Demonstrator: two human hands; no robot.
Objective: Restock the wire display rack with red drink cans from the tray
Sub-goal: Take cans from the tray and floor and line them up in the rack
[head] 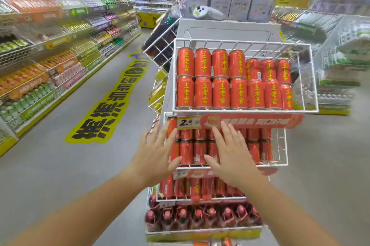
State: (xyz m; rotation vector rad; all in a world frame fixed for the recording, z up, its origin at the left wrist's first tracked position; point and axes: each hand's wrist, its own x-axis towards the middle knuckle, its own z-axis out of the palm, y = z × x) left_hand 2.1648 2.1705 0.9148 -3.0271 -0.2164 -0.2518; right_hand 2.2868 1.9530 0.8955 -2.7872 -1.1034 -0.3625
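both hands spread, holding nothing: left hand (158,150) and right hand (230,151) before the second basket (281,146) of the wire rack. red cans (221,79) marked 王老吉 fill the top basket (308,77) at 12 o'clock. price tag (187,123) reads 2.6.

Each of the red cans (220,63) carries yellow vertical characters "王老吉". The yellow price tag (188,122) below the top basket reads "2.", with the rest blurred.
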